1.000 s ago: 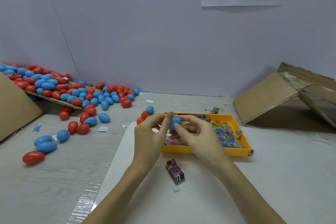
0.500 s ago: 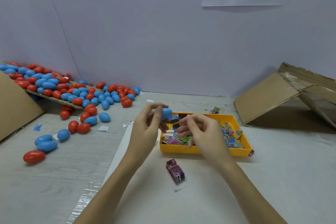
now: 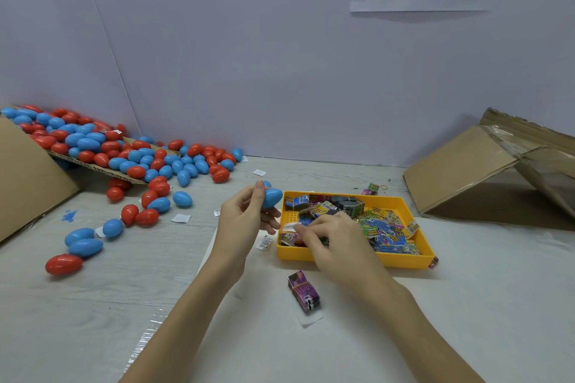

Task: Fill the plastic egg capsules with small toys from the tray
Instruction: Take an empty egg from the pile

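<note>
Blue egg held up while the other hand digs for a toy

Blue egg [image 3: 271, 197] sits pinched in the left hand [image 3: 245, 216], just beside the yellow tray [image 3: 351, 258]. A second ago both hands held this egg together. Now the right hand [image 3: 329, 235] has let go and dropped into the tray, fingers curled down among the small toy packs [image 3: 385, 232]; I cannot tell if it grips one yet. Filling likely comes next

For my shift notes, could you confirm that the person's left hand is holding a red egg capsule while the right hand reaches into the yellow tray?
Not quite: the head view shows the egg capsule in the left hand is blue, not red. The rest stands: the left hand holds it beside the yellow tray, and the right hand reaches into the tray among the small toys.
</note>
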{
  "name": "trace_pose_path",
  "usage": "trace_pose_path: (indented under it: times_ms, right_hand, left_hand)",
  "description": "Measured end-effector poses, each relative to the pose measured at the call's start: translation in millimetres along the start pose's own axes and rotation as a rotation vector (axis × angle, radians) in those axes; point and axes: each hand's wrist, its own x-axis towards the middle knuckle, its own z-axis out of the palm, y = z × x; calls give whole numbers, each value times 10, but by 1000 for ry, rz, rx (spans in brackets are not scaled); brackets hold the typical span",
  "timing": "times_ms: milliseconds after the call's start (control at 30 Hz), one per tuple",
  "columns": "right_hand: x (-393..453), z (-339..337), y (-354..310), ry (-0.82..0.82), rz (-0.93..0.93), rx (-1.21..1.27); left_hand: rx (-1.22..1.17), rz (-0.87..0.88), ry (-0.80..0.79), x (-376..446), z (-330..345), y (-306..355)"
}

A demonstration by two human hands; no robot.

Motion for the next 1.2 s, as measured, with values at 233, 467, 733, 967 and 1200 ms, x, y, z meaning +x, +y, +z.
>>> trace_pose_path:
  times_ms: [233, 467, 733, 967, 1200]
  right_hand:
    - [29, -48, 10, 70, 58, 107]
    - [111, -109, -22, 21, 167, 150]
    - [76, -108, 7, 203, 160, 220]
    - [49, -178, 29, 328, 176, 409]
    - [29, -222, 51, 362, 154, 297]
  left_hand:
    - [12, 7, 4, 1, 5, 6]
    - [40, 8, 1, -3, 17, -3]
    - [49, -1, -14, -7, 25, -15]
    - [33, 0, -115, -48, 54, 9]
    - [115, 18, -139, -68, 65, -15]
